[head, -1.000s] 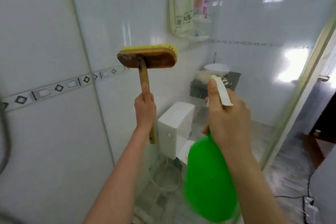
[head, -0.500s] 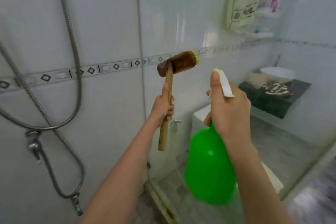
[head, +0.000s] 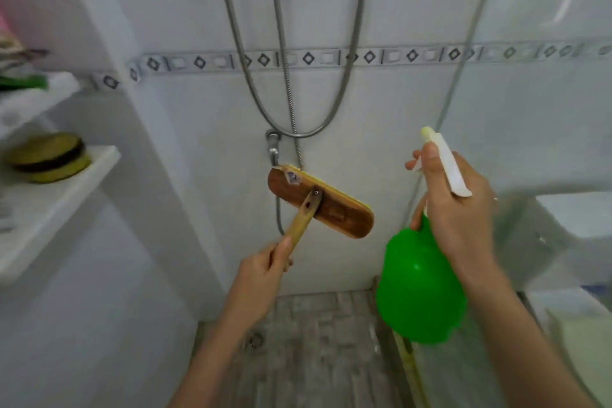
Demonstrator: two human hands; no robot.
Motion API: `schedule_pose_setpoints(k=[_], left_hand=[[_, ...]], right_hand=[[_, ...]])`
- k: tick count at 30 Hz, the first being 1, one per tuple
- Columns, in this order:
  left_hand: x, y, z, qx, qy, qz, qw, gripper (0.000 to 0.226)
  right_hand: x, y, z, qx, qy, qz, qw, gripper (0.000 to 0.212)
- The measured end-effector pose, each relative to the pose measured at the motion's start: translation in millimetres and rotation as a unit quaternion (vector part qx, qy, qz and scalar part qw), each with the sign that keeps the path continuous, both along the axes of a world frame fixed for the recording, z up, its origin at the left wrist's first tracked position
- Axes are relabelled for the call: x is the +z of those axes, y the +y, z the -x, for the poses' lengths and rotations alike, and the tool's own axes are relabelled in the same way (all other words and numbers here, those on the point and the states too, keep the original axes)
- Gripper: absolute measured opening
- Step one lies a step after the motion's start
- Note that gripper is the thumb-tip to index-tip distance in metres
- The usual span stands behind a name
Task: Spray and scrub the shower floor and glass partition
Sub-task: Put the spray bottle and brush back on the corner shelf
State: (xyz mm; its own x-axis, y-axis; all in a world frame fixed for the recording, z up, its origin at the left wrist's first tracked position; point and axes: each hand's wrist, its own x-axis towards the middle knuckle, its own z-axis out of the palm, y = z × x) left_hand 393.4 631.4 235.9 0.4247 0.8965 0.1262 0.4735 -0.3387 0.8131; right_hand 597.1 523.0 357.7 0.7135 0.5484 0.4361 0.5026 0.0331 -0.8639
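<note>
Grips brush by its handle in curled left hand, long head slanting down-right before the wall; clasps green spray bottle in right hand, nozzle aimed up-left, shower floor straight below both.

Holds in the left grip the pale handle of a tilted brown wooden scrub brush with yellow bristles, near the white tiled wall. Clasps in the right grip a green plastic spray bottle with white trigger head, above the grey stone-patterned shower floor.
</note>
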Motion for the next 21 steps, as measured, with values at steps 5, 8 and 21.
schedule_pose_setpoints(k=[5,8,21], left_hand=[[-20,-47,129,0.179,0.034,0.016,0.983,0.060],[-27,-93,194,0.279,0.017,0.051,0.959,0.058],[-49,-362,340,0.592,-0.016,0.095,0.800,0.050]], right_hand=[[-24,36,84,0.157,0.005,0.020,0.987,0.046],[-30,43,147,0.253,0.021,0.028,0.967,0.039],[-44,-58,392,0.605,0.009,0.053,0.795,0.042]])
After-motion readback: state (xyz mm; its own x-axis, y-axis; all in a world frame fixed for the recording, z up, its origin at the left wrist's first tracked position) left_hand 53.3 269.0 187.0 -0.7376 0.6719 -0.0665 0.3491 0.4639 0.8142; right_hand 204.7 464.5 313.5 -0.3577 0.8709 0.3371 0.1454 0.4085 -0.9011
